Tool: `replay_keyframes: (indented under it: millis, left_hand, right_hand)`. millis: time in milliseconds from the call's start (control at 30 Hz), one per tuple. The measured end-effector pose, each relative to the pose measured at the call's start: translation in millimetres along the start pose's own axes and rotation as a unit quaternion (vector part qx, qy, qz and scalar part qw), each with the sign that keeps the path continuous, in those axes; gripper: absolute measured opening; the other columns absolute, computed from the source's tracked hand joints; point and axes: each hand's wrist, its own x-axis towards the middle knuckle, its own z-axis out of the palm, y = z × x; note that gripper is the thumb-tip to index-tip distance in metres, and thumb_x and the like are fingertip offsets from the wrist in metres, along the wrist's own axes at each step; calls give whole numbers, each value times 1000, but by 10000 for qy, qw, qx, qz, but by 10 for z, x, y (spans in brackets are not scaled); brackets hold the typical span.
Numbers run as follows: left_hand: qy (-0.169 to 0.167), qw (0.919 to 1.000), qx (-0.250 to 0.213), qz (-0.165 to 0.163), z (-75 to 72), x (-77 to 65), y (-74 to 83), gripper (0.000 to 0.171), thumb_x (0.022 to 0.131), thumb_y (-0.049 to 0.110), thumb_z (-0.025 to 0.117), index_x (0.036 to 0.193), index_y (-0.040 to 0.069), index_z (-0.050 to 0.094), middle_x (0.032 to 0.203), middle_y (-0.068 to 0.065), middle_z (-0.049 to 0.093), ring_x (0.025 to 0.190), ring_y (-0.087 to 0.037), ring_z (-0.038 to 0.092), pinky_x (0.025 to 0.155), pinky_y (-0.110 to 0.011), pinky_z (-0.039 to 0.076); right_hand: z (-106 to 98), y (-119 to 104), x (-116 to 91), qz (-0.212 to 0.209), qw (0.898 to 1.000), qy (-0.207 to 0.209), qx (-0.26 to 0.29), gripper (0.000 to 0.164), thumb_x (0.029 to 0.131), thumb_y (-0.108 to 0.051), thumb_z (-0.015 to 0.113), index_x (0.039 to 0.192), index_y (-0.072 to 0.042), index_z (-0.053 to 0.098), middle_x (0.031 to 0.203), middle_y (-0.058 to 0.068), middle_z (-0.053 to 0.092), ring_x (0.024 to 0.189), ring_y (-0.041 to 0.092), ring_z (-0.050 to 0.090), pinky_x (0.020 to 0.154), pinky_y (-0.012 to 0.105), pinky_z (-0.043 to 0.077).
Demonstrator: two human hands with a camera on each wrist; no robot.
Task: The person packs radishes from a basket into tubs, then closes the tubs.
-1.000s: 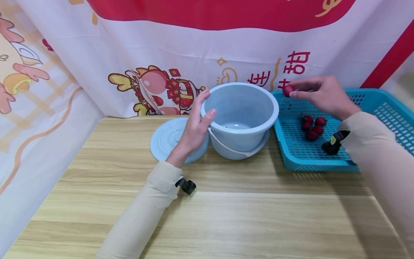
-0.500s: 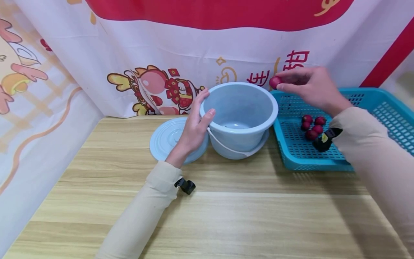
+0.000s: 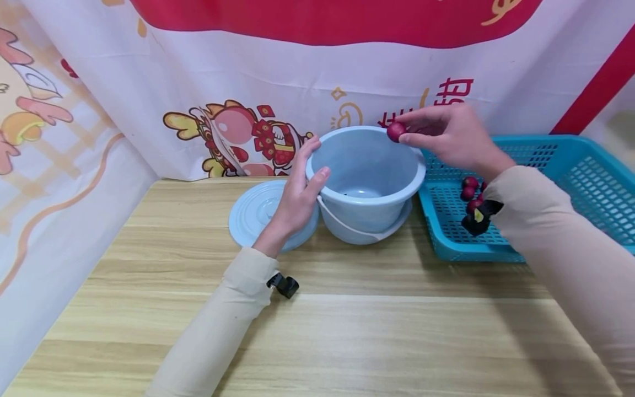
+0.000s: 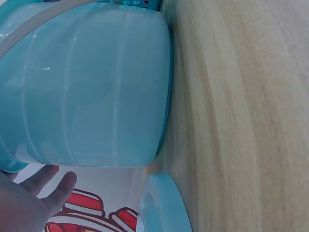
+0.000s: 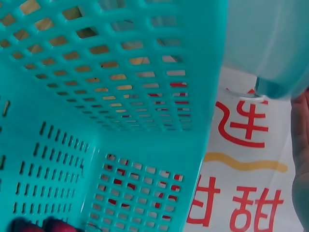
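Observation:
A light blue bucket (image 3: 357,220) stands upright on the table with its handle hanging at the front. My left hand (image 3: 295,198) holds the bucket's left rim, thumb over the edge and fingers along the outside; the left wrist view shows fingertips (image 4: 60,191) against its side. Between thumb and fingers of my right hand (image 3: 458,135) is a small round red radish (image 3: 396,132), above the bucket's far right rim. More radishes (image 3: 468,187) lie in the turquoise basket (image 3: 444,251) on the right, partly hidden by my right wrist. The right wrist view does not show the pinched radish.
A round light blue lid (image 3: 248,218) lies flat on the table (image 3: 347,336), just left of the bucket. Close on the bucket's right stands the basket's raised wall. A printed cloth (image 3: 278,71) hangs behind everything.
My right hand has carried the radish leftward, from over the basket to the bucket's far right rim. The left hand and the bucket have stayed in place.

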Motion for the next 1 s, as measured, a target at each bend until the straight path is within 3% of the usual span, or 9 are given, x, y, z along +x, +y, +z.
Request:
replay_keyframes:
  millis: [300,700,800,1000]
  left_hand:
    - [-26,10000,-32,-8,-3,-9,10,70,104,44,48,166,18,29,178,0,19,164,-15,19,131,-59,27]
    - [-17,10000,-14,-6,-2,-3,25,70,104,45,48,166,17,29,178,2,19,164,-16,20,131,-58,27]
    - [-12,10000,-15,-39,-11,-2,18,70,104,45,48,166,18,29,178,5,19,164,-15,20,131,-57,28]
    - [1,10000,-17,-26,-7,-1,7,69,104,44,48,166,17,29,178,2,19,164,-16,20,131,-57,27]
  right_hand:
    - [122,-57,26,-4,9993,-336,-169,53,93,-37,82,142,-22,69,138,10,71,117,26,65,75,13,54]
    - [227,-85,29,-192,9974,-600,-338,50,91,-30,84,139,-24,71,137,9,72,122,29,61,77,13,53]
    - [239,-88,33,-142,9967,-700,-392,51,91,-29,84,140,-26,71,138,8,71,126,29,59,81,21,57]
    - [253,-90,39,-114,9948,-875,-498,51,92,-27,83,141,-26,70,142,8,68,132,31,56,94,49,62]
